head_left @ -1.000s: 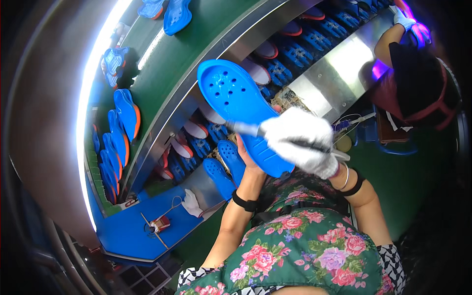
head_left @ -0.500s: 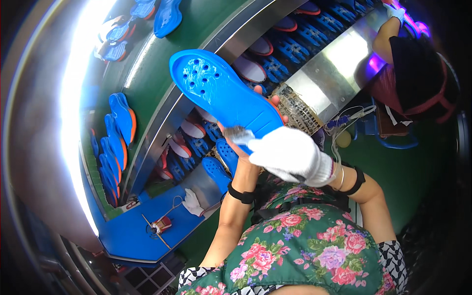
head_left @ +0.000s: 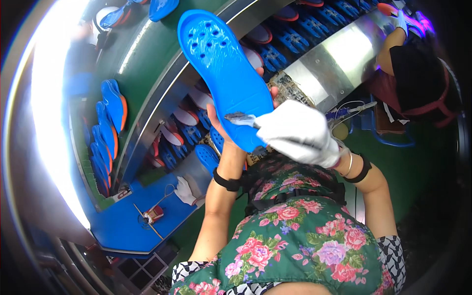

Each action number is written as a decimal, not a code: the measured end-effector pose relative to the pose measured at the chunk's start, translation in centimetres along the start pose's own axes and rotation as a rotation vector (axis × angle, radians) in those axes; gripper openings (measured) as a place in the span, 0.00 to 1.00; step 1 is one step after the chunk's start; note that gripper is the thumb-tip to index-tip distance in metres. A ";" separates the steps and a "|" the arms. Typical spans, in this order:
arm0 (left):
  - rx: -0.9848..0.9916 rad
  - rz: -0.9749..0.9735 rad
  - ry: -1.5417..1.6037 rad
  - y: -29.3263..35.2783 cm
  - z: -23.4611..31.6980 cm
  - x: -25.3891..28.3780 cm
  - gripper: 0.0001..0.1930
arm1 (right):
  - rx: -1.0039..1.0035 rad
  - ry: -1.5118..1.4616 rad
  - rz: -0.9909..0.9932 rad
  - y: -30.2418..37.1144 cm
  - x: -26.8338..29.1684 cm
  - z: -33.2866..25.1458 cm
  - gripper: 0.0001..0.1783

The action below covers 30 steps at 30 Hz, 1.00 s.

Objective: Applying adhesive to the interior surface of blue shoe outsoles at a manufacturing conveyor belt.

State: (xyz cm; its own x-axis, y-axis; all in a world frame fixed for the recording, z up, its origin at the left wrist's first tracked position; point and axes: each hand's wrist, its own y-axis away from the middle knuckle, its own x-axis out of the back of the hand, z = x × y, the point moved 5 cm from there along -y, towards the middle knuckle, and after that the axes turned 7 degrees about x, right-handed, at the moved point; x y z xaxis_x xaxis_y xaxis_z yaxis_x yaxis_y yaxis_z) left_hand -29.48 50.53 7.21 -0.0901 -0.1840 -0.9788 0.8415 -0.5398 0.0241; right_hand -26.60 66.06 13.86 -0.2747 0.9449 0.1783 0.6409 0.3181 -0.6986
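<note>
Blue and glossy, a long sole [head_left: 223, 81] lies tilted across the left hand [head_left: 223, 132], its holed, wet-looking end pointing away from the wrist. That hand is bare and cups the sole from beneath, thumb along one edge and fingertips showing at the other. The right hand [head_left: 297, 135], in a white glove, is closed around a brush [head_left: 241, 119]; the dark bristles are over the sole's nearer part, just beside the left thumb, though I cannot tell how firmly they press. Left of the left wrist sit two more holed blue soles [head_left: 206, 156], partly hidden. Farther left of that hand, a green belt [head_left: 147, 64] carries blue-and-orange soles [head_left: 114, 105]. Below and left of it, a blue worktop [head_left: 118, 226] bears a loose white glove [head_left: 185, 191] and a small reddish container [head_left: 155, 212]. Well beyond the right hand, a co-worker's gloved hand [head_left: 402, 23] is near purple-lit pieces.
</note>
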 end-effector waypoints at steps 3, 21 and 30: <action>0.133 -0.067 -0.044 -0.5 1.0 0.5 0.64 | 0.136 0.031 -0.091 0.9 -2.0 -1.9 0.14; 0.183 -0.075 -0.081 -0.5 1.6 -0.5 0.61 | 0.120 0.012 -0.096 1.3 -1.1 -0.6 0.11; 0.260 -0.047 -0.146 -0.3 2.4 -0.5 0.62 | 0.027 -0.083 -0.097 0.9 -0.4 0.1 0.13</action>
State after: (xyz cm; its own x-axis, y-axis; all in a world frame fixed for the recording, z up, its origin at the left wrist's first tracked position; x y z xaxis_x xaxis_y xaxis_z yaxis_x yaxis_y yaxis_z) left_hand -30.99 48.88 8.22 -0.2173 -0.2596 -0.9409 0.6714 -0.7395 0.0489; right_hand -25.97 65.94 13.14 -0.3936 0.8998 0.1883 0.5893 0.4042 -0.6996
